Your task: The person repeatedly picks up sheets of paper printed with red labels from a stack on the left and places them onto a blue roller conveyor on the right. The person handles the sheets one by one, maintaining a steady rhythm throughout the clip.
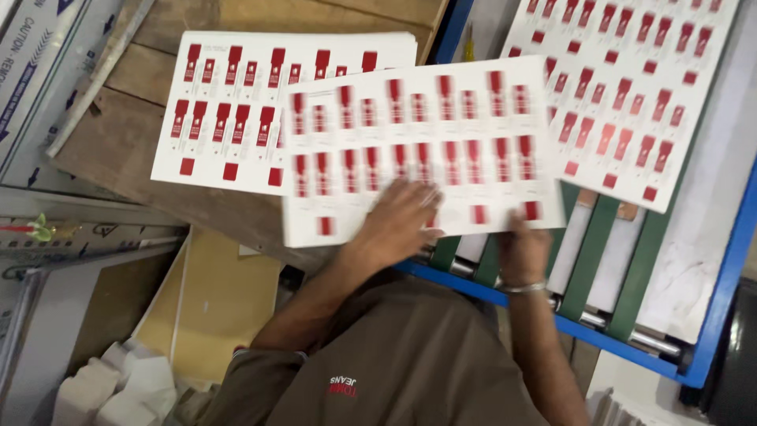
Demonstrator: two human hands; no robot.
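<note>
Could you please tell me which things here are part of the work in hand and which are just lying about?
In hand:
- left hand
- right hand
- printed sheet under both hands
- sheet stack
- sheet on the conveyor
- blue-framed belt conveyor

Lying about:
- white foam pieces
- yellow board
- metal panels

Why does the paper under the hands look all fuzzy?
In the head view, the printed sheet under the left hand and right hand is smeared by motion blur; the stack of sheets behind looks sharper; light is even, without glare.
</note>
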